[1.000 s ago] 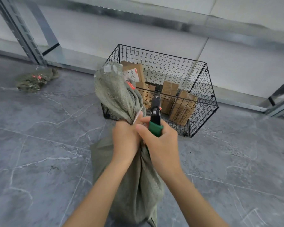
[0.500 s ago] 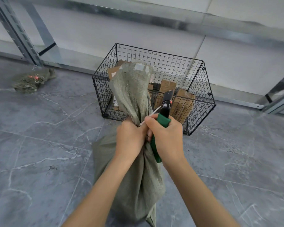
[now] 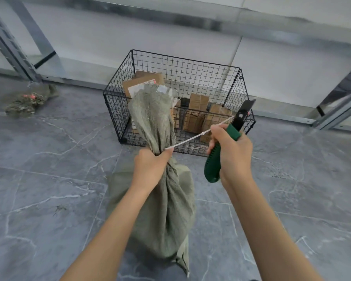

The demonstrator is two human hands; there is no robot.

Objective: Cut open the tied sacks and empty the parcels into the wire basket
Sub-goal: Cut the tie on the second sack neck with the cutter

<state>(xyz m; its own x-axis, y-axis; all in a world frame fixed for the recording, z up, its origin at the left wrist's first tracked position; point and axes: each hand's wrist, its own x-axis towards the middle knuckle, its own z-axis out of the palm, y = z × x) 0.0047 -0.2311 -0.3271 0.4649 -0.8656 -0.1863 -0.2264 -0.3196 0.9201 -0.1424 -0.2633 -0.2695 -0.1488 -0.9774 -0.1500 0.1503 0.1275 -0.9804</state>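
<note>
Head view looks down at a grey floor [image 3: 49,169]. A green sack [image 3: 160,209] stands in the middle of the picture. It is fat at the bottom and squeezed thin at its neck. The left hand [image 3: 150,169] is wrapped tight round that neck, just above the middle of the frame. The floppy top of the sack sticks up above the fist and hides part of the wire basket [image 3: 118,110] behind it. The basket sits in the upper middle, and brown parcels [image 3: 198,102] lie inside it.

The right hand [image 3: 231,151] is to the right of the sack and does not touch it. Its fingers are curled round the green handle of a knife [image 3: 212,167]. The dark blade points up and to the right, in front of the basket's right corner. A thin white tie [image 3: 190,138] runs in a straight line from the sack's neck up to the right thumb and on to the blade.

A crumpled sack [image 3: 26,101] lies in the upper left, near a grey metal shelf leg [image 3: 10,47].
</note>
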